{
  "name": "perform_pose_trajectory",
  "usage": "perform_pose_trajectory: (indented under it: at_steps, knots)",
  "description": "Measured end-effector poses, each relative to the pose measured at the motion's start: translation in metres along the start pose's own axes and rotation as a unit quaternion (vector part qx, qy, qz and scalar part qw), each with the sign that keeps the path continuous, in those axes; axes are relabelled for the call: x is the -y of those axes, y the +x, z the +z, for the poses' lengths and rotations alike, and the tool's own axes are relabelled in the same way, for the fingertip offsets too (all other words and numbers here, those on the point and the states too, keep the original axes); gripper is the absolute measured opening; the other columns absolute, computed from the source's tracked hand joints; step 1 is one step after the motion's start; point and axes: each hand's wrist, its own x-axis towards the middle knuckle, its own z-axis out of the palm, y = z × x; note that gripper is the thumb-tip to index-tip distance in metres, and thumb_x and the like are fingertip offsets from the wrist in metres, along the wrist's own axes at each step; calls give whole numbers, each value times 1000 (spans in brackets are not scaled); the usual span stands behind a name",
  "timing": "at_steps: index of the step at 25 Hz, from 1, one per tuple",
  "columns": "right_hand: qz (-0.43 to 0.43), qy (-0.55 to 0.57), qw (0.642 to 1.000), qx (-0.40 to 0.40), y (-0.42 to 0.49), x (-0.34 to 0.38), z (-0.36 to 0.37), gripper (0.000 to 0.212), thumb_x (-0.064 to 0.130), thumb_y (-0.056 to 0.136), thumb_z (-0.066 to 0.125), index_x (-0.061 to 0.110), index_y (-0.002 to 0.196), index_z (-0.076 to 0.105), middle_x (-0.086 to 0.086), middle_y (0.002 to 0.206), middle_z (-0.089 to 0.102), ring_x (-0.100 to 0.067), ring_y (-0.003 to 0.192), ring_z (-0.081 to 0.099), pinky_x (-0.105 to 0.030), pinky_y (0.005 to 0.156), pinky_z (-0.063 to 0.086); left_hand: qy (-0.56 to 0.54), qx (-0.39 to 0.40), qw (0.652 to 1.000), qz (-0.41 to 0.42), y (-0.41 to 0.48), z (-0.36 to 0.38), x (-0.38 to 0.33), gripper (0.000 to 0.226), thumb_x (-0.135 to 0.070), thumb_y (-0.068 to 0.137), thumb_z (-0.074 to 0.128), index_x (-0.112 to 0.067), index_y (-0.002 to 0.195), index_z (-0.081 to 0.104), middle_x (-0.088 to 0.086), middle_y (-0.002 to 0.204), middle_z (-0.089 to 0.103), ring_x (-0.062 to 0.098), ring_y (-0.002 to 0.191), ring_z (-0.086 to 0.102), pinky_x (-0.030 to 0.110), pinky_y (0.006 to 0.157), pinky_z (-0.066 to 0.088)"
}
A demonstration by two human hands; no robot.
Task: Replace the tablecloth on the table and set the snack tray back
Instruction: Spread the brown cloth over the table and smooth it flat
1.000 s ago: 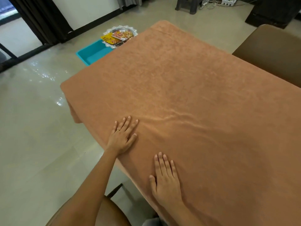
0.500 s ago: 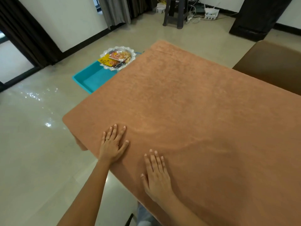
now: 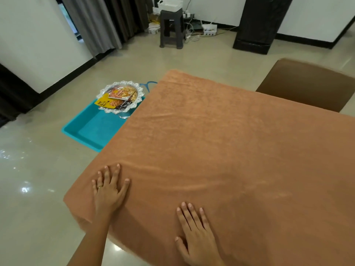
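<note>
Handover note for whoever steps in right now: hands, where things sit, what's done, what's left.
Left hand: open, flat on the tablecloth near its left corner, no grip on anything.
Right hand: open, flat on the cloth at the near edge.
Tablecloth: spread out, faintly rippled near the hands.
Snack tray: off to the left, at the teal tub on the floor.
Done: cloth laid.
Left: probably finish smoothing, then lift the snack tray onto the cloth.
</note>
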Motion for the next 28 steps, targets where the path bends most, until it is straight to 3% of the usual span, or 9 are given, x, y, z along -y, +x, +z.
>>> perform_pose_trajectory:
  at_steps: [10,18,23,28]
  knots:
    - [32,1,999,0,53,12,-2,85,57,72,56,19,145,39,2,155,29,-17,142,30,-44,110,20,4,0,999,34,72,-5,1,81,-74,77,14,-39,150,16,7,159,12,33,146,11,48,116,2]
    - [54,7,998,-19,84,17,-2,80,55,79,52,20,148,32,3,158,23,-15,145,20,-44,112,17,11,5,998,55,114,-10,-7,82,-76,76,11,-41,150,15,6,160,10,32,146,10,48,116,3]
    - [75,-2,997,-31,116,11,-8,73,50,87,46,18,150,28,1,158,19,-16,146,16,-45,114,12,-5,18,997,69,152,-18,-23,79,-72,80,17,-36,151,16,13,159,10,34,145,9,55,115,5]
    - [24,35,999,-27,89,34,-4,74,48,89,46,16,152,22,-3,159,17,-18,148,9,-43,116,11,-1,-14,992,128,95,-14,-35,77,-67,84,22,-28,150,26,15,157,20,33,145,13,55,114,2]
